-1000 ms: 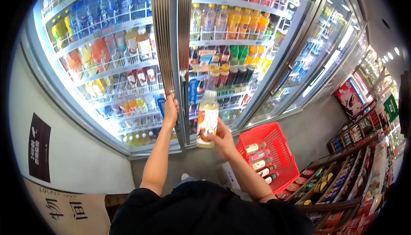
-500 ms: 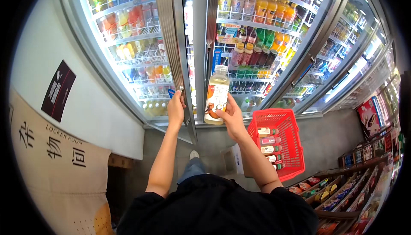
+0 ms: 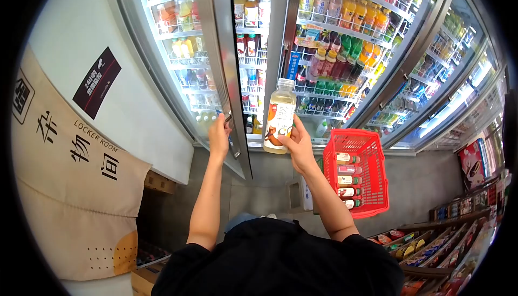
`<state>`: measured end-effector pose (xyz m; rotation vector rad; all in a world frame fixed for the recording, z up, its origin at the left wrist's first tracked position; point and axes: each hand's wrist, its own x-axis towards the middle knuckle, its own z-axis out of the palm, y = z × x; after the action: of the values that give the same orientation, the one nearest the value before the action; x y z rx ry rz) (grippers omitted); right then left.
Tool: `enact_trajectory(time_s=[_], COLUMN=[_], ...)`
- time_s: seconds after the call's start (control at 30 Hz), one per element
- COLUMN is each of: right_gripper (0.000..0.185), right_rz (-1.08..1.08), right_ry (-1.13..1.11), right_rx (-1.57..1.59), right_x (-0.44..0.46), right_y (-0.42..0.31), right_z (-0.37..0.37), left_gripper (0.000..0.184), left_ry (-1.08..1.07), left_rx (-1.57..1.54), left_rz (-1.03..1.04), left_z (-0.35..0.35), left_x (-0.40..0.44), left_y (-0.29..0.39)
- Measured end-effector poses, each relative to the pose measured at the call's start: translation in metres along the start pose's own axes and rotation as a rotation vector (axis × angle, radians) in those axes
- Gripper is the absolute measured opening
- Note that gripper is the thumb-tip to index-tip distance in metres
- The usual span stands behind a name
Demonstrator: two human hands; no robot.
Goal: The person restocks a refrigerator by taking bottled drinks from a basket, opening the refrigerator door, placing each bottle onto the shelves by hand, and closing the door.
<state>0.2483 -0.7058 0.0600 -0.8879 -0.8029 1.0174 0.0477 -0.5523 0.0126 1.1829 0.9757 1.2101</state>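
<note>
Swung wider open since earlier: door [image 3: 226, 69], fingers of left hand [image 3: 218, 138] curled round handle [image 3: 227, 116]. Right of door: bottle [image 3: 279, 115], gripped between fingers of right hand [image 3: 299, 148]. Farther right of door: basket [image 3: 359, 135], five drinks [image 3: 345, 180] inside.

Grey floor [image 3: 415, 183], pale box [image 3: 297, 194] standing on it. Red basket [image 3: 384, 188] carrying single row of lying bottles [image 3: 346, 180]. Fridge shelves [image 3: 345, 32] bearing upright drinks [image 3: 348, 11] behind wire rails. Brown rack [image 3: 426, 270] holding packaged goods [image 3: 413, 250].
</note>
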Motion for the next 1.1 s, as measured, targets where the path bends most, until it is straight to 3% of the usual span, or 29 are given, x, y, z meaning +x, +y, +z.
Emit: enact_trajectory(time_s=[0.4, 0.47, 0.5, 0.53, 0.6, 0.67, 0.73, 0.8, 0.93, 1.1], right_gripper=[0.088, 0.087, 0.087, 0.087, 0.087, 0.087, 0.087, 0.087, 0.086, 0.086], right_rz=[-0.032, -0.027, -0.026, -0.027, -0.03, -0.038, -0.051, -0.08, -0.087, -0.133], right_ry=[-0.013, -0.001, 0.003, 0.003, 0.002, 0.017, 0.025, 0.037, 0.083, 0.128], right_rx=[-0.016, -0.007, -0.016, -0.027, -0.033, -0.048, -0.055, -0.071, -0.056, -0.07], right_x=[-0.019, -0.025, -0.026, -0.026, -0.028, -0.031, -0.035, -0.042, -0.054, -0.042], right_y=[0.007, 0.014, 0.017, 0.021, 0.026, 0.028, 0.03, 0.032, 0.034, 0.023], right_z=[0.087, 0.1, 0.106, 0.113, 0.125, 0.135, 0.143, 0.147, 0.14, 0.139], left_gripper=[0.046, 0.042, 0.026, 0.026, 0.011, 0.007, 0.008, 0.01, 0.016, 0.023], left_ry=[-0.017, 0.132, 0.208, 0.206, 0.583, 0.492, 0.028, -0.169, -0.198, -0.193], left_rx=[0.17, 0.116, 0.24, 0.243, 0.365, 0.334, 0.391, 0.291, 0.154, 0.048], left_rz=[0.015, 0.139, 0.148, 0.147, 0.689, 0.707, 0.928, 0.751, 0.47, 0.413], left_z=[-0.071, -0.086, -0.095, -0.1, -0.108, -0.124, -0.121, -0.104, -0.068, -0.015], left_x=[-0.049, -0.065, -0.078, -0.088, -0.104, -0.116, -0.125, -0.12, -0.064, 0.005], left_y=[0.036, 0.039, 0.055, 0.072, 0.094, 0.098, 0.107, 0.11, 0.079, 0.067])
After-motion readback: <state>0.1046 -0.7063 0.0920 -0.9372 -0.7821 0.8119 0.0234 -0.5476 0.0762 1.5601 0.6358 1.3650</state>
